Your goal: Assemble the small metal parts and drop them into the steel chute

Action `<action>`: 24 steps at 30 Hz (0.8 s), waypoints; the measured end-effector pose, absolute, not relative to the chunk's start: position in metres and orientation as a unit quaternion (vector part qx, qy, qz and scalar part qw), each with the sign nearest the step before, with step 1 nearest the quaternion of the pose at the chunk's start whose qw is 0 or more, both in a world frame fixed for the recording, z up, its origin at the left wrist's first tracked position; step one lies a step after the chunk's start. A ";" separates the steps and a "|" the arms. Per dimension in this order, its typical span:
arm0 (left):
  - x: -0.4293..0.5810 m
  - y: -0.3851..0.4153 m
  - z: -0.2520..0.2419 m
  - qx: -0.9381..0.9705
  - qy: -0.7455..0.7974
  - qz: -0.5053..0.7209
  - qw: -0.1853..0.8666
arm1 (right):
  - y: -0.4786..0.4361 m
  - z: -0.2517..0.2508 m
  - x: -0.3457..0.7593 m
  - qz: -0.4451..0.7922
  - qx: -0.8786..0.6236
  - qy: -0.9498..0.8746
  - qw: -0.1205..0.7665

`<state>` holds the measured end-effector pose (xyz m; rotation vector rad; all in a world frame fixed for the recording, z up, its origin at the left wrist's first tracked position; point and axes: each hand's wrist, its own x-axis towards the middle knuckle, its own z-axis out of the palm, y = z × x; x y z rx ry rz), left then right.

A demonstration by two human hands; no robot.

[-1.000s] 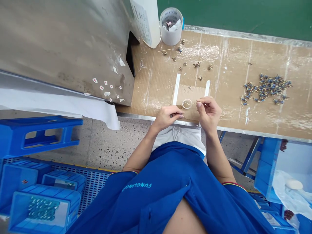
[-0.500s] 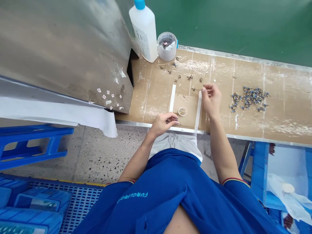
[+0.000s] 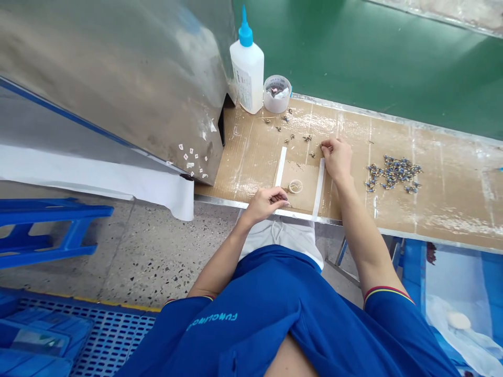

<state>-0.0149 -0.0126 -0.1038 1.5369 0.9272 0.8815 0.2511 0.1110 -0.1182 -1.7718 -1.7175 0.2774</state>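
My left hand [image 3: 268, 203] rests at the near edge of the cardboard-covered bench, thumb and fingers pinched together. What it holds, if anything, is too small to make out. Just beyond those fingertips stands a small round clear dish [image 3: 295, 186] with thin pale strands in it, on a cardboard square [image 3: 308, 180] between two white strips. My right hand [image 3: 338, 158] is closed in a pinch past the top of the right strip [image 3: 319, 188]. A small metal piece [image 3: 321, 147] shows at its fingertips. Similar small pieces [image 3: 307, 138] lie scattered to its left.
A heap of small blue-and-metal pieces [image 3: 394, 172] lies to the right. At the back left stand a white bottle with a blue nozzle [image 3: 247, 78] and a round tub [image 3: 277, 104] near a thin stick [image 3: 268, 118]. A metal housing [image 3: 157, 78] borders the left; a green surface [image 3: 353, 63] lies behind.
My right hand has moved slightly outward to a small piece on the cardboard, fingertips now at it. My left hand stays by the dish. The view has tilted up, showing the bottle's nozzle.
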 end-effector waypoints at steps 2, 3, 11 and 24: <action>-0.015 -0.013 -0.103 0.645 0.386 0.376 0.542 | 0.108 -0.115 0.252 0.115 -0.675 -0.653 0.324; -0.015 -0.013 -0.102 0.645 0.385 0.378 0.541 | 0.108 -0.115 0.253 0.122 -0.674 -0.651 0.327; -0.015 -0.013 -0.099 0.644 0.393 0.372 0.541 | 0.112 -0.117 0.257 0.147 -0.680 -0.643 0.319; -0.015 -0.014 -0.101 0.654 0.385 0.376 0.532 | 0.104 -0.117 0.252 0.095 -0.681 -0.658 0.306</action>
